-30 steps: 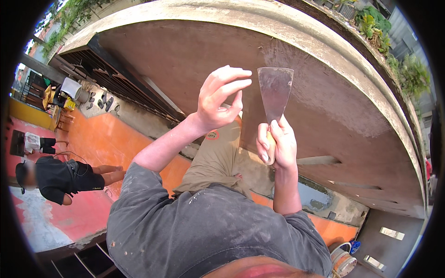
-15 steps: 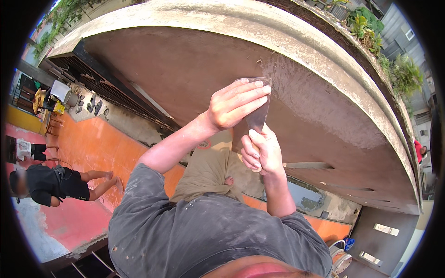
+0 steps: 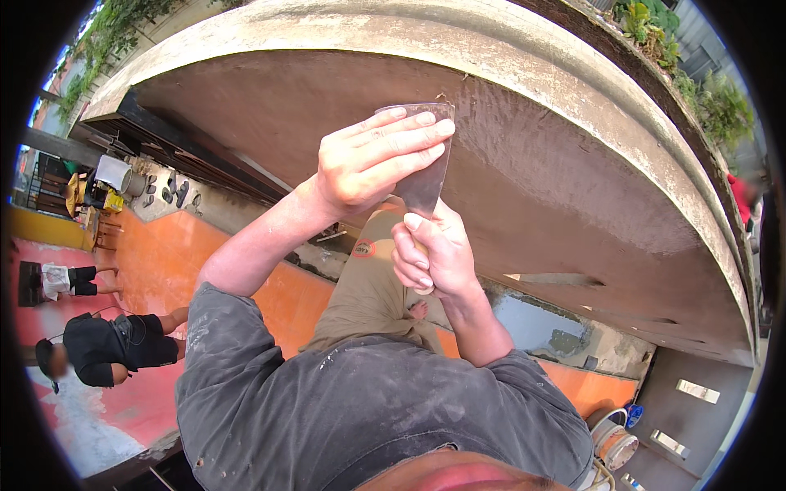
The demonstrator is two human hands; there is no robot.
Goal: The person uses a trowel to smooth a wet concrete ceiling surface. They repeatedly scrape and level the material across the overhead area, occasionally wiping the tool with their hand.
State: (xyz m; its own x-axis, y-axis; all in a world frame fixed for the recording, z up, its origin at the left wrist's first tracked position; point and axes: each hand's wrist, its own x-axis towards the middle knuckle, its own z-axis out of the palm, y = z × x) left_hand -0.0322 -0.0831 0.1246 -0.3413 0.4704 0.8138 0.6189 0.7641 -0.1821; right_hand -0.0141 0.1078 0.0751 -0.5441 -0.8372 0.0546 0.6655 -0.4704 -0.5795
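Observation:
My right hand point(image 3: 440, 252) is closed around the light-coloured handle of a wide putty knife, with the handle's end showing below the fist. Its dark metal blade point(image 3: 423, 190) widens upward and lies against the brownish plastered wall point(image 3: 540, 180). On the blade, my left hand point(image 3: 368, 159) rests flat with its fingers stretched out together, covering part of the metal. A few small crumbs show at the blade's upper edge. A paler, scuffed patch of wall spreads to the right of the blade.
A rough concrete ledge point(image 3: 393, 34) curves along the wall's top, with plants point(image 3: 720, 114) beyond. Behind me lies an orange floor point(image 3: 172, 254); a person in black point(image 3: 123, 344) and another person point(image 3: 61, 281) are at the left. A bucket point(image 3: 614, 446) stands lower right.
Both hands and the putty knife have moved left and slightly up along the wall. The surroundings have shifted a little in the view.

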